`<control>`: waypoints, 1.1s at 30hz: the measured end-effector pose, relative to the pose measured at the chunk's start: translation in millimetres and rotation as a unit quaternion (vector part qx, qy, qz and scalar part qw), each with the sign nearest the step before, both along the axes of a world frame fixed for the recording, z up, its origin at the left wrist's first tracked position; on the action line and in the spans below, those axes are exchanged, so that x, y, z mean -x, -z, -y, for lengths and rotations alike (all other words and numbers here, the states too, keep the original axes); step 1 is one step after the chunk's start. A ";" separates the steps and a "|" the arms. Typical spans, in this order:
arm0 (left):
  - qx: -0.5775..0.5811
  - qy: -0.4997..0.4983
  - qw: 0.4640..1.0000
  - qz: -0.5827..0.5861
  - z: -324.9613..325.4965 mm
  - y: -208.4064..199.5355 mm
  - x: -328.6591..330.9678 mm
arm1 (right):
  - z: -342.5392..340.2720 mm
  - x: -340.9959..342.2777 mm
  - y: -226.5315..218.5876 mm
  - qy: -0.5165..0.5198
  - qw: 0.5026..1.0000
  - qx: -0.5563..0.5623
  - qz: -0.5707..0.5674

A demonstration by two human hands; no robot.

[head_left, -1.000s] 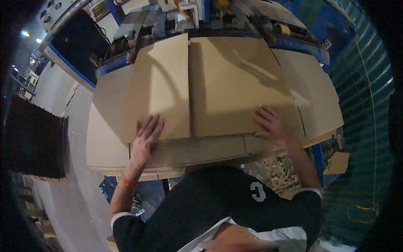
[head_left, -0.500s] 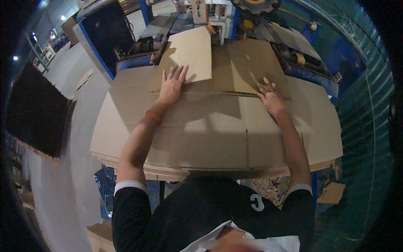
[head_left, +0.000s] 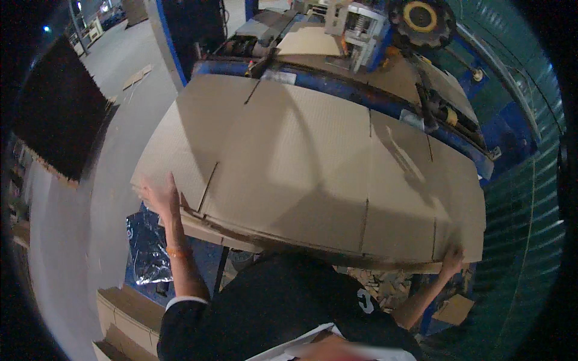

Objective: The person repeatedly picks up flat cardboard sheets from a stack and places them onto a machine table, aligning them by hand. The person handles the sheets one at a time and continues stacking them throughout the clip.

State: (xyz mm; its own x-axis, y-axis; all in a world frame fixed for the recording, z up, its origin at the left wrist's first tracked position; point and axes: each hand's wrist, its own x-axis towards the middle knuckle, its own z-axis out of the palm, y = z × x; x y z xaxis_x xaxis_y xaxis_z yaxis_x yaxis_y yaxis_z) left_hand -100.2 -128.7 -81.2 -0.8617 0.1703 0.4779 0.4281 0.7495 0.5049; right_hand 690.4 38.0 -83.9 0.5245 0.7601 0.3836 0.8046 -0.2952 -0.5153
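Note:
A large flat brown cardboard sheet (head_left: 289,162), with slots cut into its edges, lies on top of a stack across the middle. My left hand (head_left: 161,197) is at its near left corner, fingers spread and slightly blurred, thumb pointing up over the board. At the near right edge, my right hand (head_left: 453,260) has its fingers curled over the cardboard; motion smears it a little. Beyond the stack, a folded cardboard piece (head_left: 310,42) rests in the machine (head_left: 355,33), partly hidden by its metal head.
The machine's blue rail (head_left: 337,90) borders the sheet's far side, with a dark toothed wheel (head_left: 421,17) above. A black plastic bag (head_left: 147,246) and cardboard pieces (head_left: 129,313) are at lower left. Cardboard scraps (head_left: 385,289) lie beneath. A green corrugated wall (head_left: 518,228) stands right.
Both hands have drawn back from the folded cardboard to the near edge of the large sheet, spreading apart. The folded cardboard has moved away into the machine. The view has turned.

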 end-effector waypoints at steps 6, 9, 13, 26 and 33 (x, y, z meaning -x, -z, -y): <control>-0.414 0.183 0.891 0.033 -6.7 -103.2 -26.6 | -30.9 -30.3 19.7 0.127 0.955 0.005 0.268; -0.455 0.277 0.846 0.011 -7.6 -159.6 -20.8 | -33.2 -42.5 26.9 0.022 0.983 -0.167 -0.073; -0.599 0.299 0.741 0.056 -15.8 -177.5 7.5 | -40.8 -40.0 9.3 0.285 0.915 -0.231 0.166; -0.234 0.484 0.827 0.164 17.9 -95.7 -69.9 | 103.9 181.3 -97.5 -0.145 0.943 -0.276 -0.112; 0.153 0.714 0.677 -0.088 -34.8 -87.5 -151.5 | 87.5 222.7 -49.9 -0.508 0.859 -0.050 0.031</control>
